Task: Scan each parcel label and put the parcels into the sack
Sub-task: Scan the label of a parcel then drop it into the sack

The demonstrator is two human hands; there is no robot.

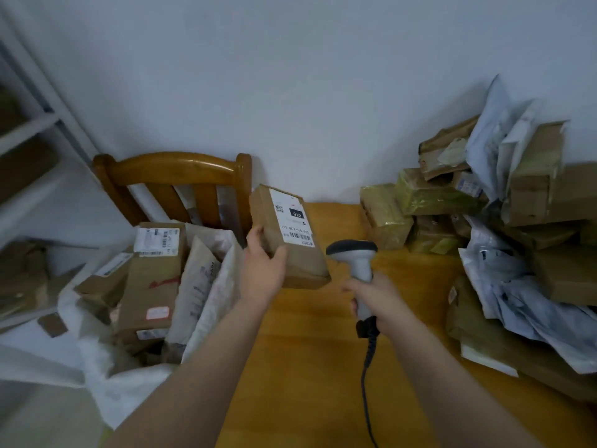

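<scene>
- A single view, from a wide-angle camera worn on the person's head, looking forward and down.
- Both forearms enter from the bottom edge. The left hand (263, 270) with a parcel (290, 237) and the right hand (378, 299) with a scanner (353, 248) sit near centre, close to the lens.
- The wooden table (307, 350) fills the lower middle, with the sack (97, 350) lower left and the parcel pile (436, 195) at right.
- A pale wall (290, 76) fills the upper half, farther off.

Your box (303, 263): brown card, white label (290, 218) with black bars. Your scanner (360, 266): grey, dark head. Tabletop (307, 367) orange-yellow wood. Sack (129, 386) white. Chair (174, 168) glossy brown. Pile (533, 189): brown boxes, yellow-green wrap, pale grey mailers (523, 302).
</scene>
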